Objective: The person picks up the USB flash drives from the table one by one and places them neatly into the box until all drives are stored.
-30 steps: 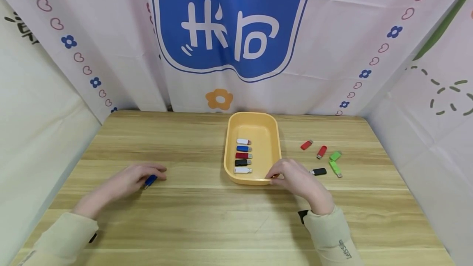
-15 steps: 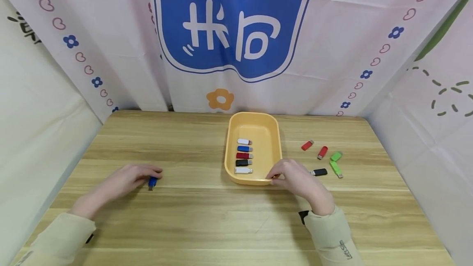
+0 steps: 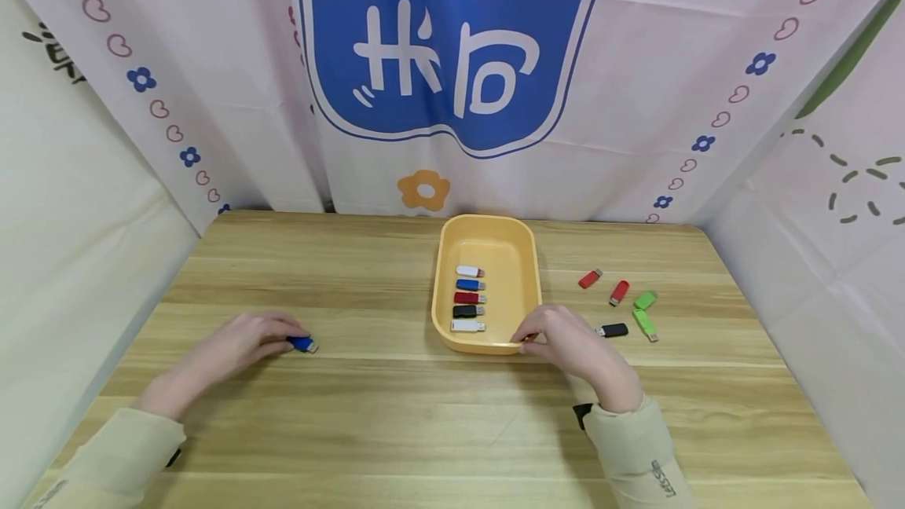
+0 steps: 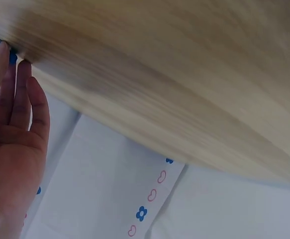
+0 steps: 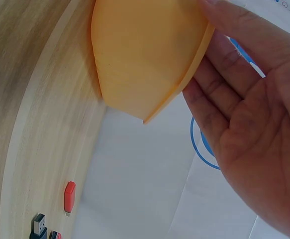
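Observation:
My left hand (image 3: 254, 340) is low over the left part of the table and pinches a blue USB stick (image 3: 302, 344) between thumb and fingers. The stick's metal plug points right in the head view. In the left wrist view, the blue USB stick (image 4: 0, 47) shows at the fingertips, partly hidden by the thumb. My right hand (image 3: 569, 344) grips the near right corner of a yellow tray (image 3: 437, 289), thumb outside the rim and fingertips over its inside. White, blue, red and black USB sticks lie in a column along the tray's left side, all with plugs to the right.
Right of the tray lie two red USB sticks (image 3: 619, 293), a black USB stick (image 3: 613, 330) partly behind my right hand, and bright green pieces (image 3: 644, 324), one with a metal plug. A printed curtain (image 3: 608, 140) hangs along the table's back edge.
The blue USB stick has turned in my left fingers: its plug pointed down and left, then straight down, now right. My right hand keeps its grip on the tray.

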`<state>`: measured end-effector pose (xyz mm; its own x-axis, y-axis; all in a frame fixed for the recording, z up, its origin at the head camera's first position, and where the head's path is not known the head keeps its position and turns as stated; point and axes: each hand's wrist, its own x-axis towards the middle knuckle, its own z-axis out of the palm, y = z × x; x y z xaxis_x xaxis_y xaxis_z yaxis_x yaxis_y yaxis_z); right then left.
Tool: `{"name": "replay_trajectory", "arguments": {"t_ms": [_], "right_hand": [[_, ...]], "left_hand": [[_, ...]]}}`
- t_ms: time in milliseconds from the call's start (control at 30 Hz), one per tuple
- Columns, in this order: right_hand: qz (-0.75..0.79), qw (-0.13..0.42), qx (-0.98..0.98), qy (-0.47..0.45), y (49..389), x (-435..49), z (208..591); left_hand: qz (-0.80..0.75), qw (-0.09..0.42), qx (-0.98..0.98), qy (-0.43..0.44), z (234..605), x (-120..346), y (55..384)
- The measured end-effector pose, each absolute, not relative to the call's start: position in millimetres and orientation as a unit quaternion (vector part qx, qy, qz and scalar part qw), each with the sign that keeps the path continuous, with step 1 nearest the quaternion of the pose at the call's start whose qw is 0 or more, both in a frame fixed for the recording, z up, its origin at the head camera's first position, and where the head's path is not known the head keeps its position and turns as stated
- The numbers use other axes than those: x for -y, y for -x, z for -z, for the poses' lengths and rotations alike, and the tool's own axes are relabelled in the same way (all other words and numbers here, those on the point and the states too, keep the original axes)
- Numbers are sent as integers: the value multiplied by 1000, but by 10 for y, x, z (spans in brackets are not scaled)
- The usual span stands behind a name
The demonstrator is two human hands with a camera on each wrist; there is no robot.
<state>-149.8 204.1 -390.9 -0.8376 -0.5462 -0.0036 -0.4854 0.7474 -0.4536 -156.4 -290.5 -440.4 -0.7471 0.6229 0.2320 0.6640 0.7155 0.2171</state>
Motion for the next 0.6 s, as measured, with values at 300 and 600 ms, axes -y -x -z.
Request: {"name": "replay_trajectory", "arguments": {"t_ms": [300, 600], "right_hand": [[223, 67, -932, 277, 1500, -2038, 3903], [226, 71, -932, 273, 1492, -2042, 3907]], "left_hand": [[192, 50, 942, 269, 4374, 2700, 1605], [237, 52, 940, 241, 4307, 2392, 1665]]}}
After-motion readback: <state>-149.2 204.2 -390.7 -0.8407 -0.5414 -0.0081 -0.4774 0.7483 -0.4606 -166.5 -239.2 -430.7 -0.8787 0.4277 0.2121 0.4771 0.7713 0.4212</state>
